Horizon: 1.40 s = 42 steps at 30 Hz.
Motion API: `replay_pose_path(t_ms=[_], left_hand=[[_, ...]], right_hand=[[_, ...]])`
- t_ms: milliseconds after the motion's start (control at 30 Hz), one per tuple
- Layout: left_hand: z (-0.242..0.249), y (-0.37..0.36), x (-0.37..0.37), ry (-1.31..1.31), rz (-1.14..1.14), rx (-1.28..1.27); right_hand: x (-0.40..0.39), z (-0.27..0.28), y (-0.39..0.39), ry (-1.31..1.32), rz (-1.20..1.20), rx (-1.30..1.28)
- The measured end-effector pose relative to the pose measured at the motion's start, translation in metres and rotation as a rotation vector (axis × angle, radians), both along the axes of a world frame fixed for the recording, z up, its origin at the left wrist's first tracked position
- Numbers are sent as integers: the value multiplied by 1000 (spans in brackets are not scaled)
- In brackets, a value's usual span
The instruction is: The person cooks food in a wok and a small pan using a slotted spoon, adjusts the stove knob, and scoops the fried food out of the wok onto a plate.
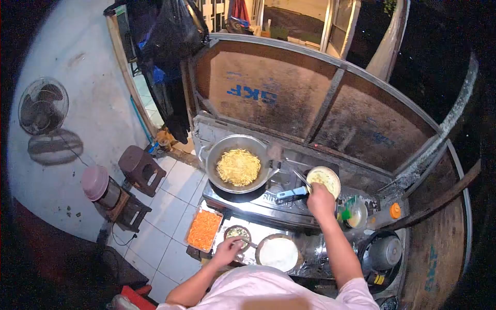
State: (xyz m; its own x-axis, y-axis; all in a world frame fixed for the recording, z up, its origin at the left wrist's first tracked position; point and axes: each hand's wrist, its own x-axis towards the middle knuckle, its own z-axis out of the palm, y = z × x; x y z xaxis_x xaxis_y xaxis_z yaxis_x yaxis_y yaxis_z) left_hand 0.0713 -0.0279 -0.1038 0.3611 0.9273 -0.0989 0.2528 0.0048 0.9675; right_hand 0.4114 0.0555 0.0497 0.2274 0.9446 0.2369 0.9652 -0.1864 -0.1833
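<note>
Head view. The right hand (320,199) is extended toward 12 o'clock over the stove (268,206), fingers clamped on the near rim of a small bowl (324,180) of pale yellow contents. The bowl sits at 1 o'clock from picture centre, tilted, its open face turned up and slightly toward the wearer. Just to its 9 o'clock lies a blue-handled utensil (292,194), long axis running roughly 9 to 3 o'clock, its metal end toward the wok (237,164). The wok holds shredded yellow strips and stands at 10 o'clock of the bowl.

The left hand (227,250) rests at 7 o'clock, fingers closed on a thin utensil at a small dish (237,232) of green bits; how tightly cannot be told.

Writing: blue letters on the brown panel (258,88) behind the stove, mirrored, reading "SKF".

Surroundings: a tray of orange shreds (204,230) at the desk edge, a round board with white dough (279,253), an orange cap (395,210), a dark pot (385,253), a wall fan (43,106).
</note>
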Motion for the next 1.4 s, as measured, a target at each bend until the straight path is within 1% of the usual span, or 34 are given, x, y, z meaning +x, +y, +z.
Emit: replay_pose_path(t_ms=[33, 67, 100, 167, 200, 267, 300, 333, 367, 400, 433, 500, 533, 567, 600, 633, 700, 733, 767, 833, 933, 1033, 1167, 1233, 1267, 1333, 1367, 1400], left_hand=[[-3, -3, -17, 20, 76, -73], [-3, -5, -28, 41, 151, -147], [4, -6, -33, 40, 161, -147], [26, -8, -42, -81, 310, -252], [34, -8, -45, -147, 347, -306], [42, -8, -50, -141, 360, -275], [41, -7, -54, -135, 363, -241], [32, -8, -56, -269, 394, -320], [25, -9, -62, -273, 396, -330], [27, -9, -67, -293, 397, -332], [26, -9, -72, -313, 399, -333], [12, -10, -86, -325, 399, -318], [2, -10, -94, -360, 399, -304], [-8, -11, -102, -393, 397, -290], [-21, -10, -109, -410, 412, -342], [-21, -7, -113, -412, 406, -344], [-15, -1, -122, -457, 437, -394], [-9, 2, -125, -454, 432, -397], [-1, 7, -128, -403, 413, -363], [11, 15, -132, -346, 392, -327], [15, 17, -133, -316, 377, -288], [10, 15, -129, -324, 387, -285], [22, 11, -118, -290, 404, -285], [26, 10, -115, -277, 414, -268], [26, 10, -113, -287, 418, -271], [24, 8, -110, -293, 421, -274], [21, 8, -109, -299, 417, -277], [21, 8, -107, -304, 413, -281]], right_hand=[[-12, 1, 22, -65, 53, -55], [-25, 0, 43, -146, 109, -4], [-38, -2, 66, -226, 164, 49], [-62, -11, 115, -346, 214, 58], [-75, -9, 132, -345, 221, 57], [-99, -5, 163, -547, 357, 29], [-109, -3, 175, -547, 361, 21], [-118, 0, 186, -546, 402, -90], [-125, 4, 196, -544, 440, -203], [-129, 11, 201, -605, 428, -257], [-136, 30, 200, -574, 290, -288], [-126, 45, 206, -537, 300, -428], [-119, 43, 208, -542, 297, -431], [-112, 38, 209, -455, 269, -512], [-106, 31, 209, -367, 239, -590], [-97, 15, 214, -369, 234, -592], [-84, -26, 218, -154, 192, -640], [-87, -34, 211, -48, 159, -592], [-87, -39, 206, -43, 154, -593], [-88, -47, 199, 102, 130, -479], [-87, -45, 193, 143, 103, -460], [-84, -38, 189, 130, 111, -442], [-81, -25, 183, 124, 123, -421], [-82, -12, 176, -16, 181, -386], [-80, -7, 172, -15, 181, -386], [-75, 1, 163, -225, 323, -324], [-72, 3, 158, -221, 322, -325], [-68, 5, 153, -268, 368, -252]])
